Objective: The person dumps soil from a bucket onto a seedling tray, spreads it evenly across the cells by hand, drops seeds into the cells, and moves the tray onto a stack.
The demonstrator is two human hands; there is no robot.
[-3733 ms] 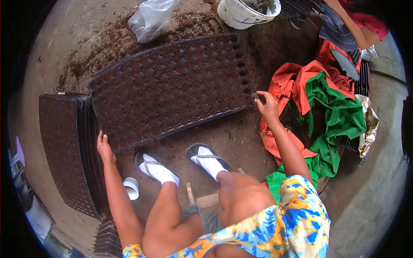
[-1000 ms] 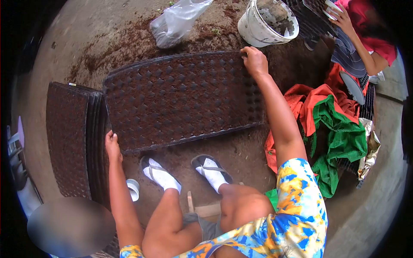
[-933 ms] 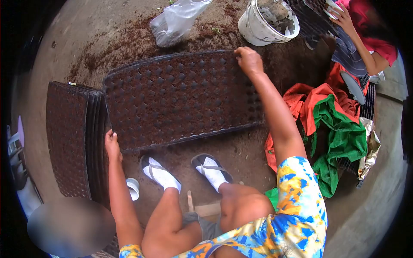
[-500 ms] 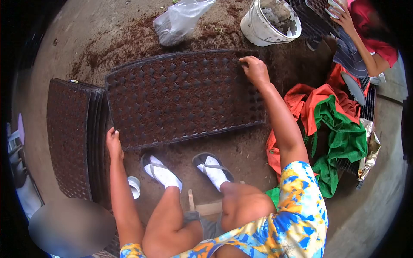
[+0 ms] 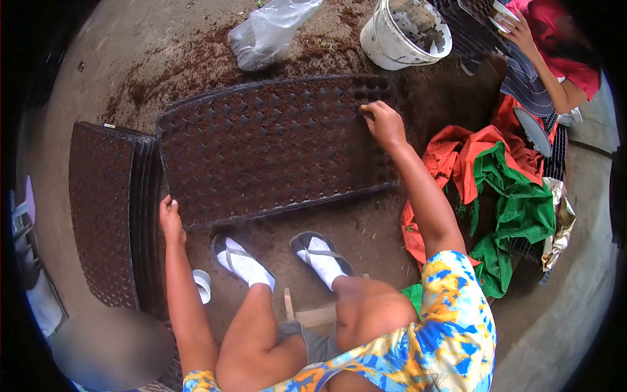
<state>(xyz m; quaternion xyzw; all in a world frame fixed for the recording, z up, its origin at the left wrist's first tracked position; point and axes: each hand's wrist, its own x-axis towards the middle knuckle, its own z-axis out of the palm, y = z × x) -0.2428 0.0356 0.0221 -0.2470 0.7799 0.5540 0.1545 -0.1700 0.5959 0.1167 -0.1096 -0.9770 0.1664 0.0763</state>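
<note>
A wide black seedling tray (image 5: 261, 147), its cells filled with dark brown soil, lies before me on top of at least one more tray. Round hollows show in the soil of its right-hand columns. Over the upper right part of this tray is my right hand (image 5: 385, 126), closed with thumb and fingertips together; anything pinched there is too small to make out. At the near left corner, my left hand (image 5: 171, 221) is closed on the tray's edge, its fingers partly hidden.
To the left stands a stack of filled trays (image 5: 101, 209). Beyond the tray are a plastic bag (image 5: 268, 39) and a white bucket (image 5: 385, 46). Red cloth (image 5: 444, 157) and green cloth (image 5: 522, 209) lie right, near a co-worker's hand (image 5: 519, 32). A white cup (image 5: 202, 285) sits near my feet.
My right hand has moved a little toward me over the tray's right side, and more hollows at the far right corner are uncovered. My left hand stays at the corner.
</note>
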